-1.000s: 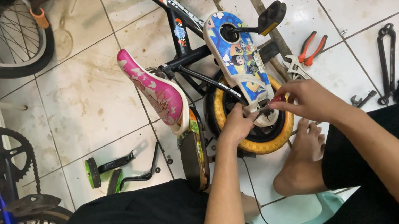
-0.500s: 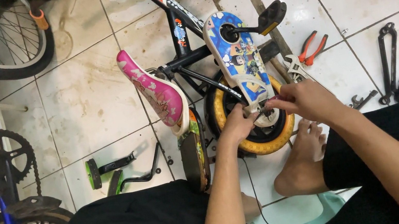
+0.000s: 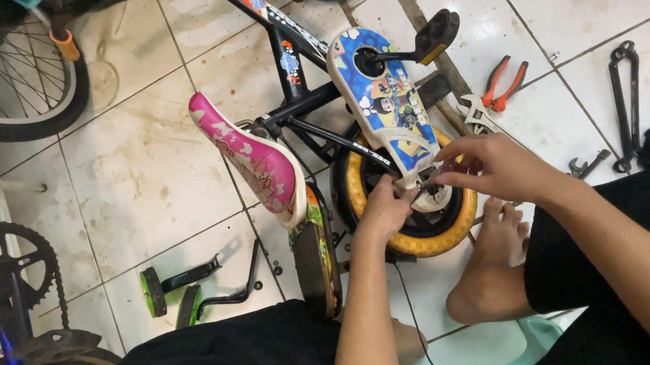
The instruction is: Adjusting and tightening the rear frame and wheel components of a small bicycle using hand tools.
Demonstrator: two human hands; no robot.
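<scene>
Both hands are at the rear hub of a kid's bike (image 3: 300, 67) lying on the tile floor (image 3: 146, 174). Left hand (image 3: 384, 210) is closed round the axle area, right hand (image 3: 493, 169) pinching something small at the hub, can't tell what. The yellow wheel (image 3: 435, 239) sits dead centre, chain guard (image 3: 382, 107) above it, pink saddle (image 3: 250, 159) at 9 o'clock. Pliers (image 3: 504, 83) at 2 o'clock, training wheels (image 3: 188, 291) at 8.
</scene>
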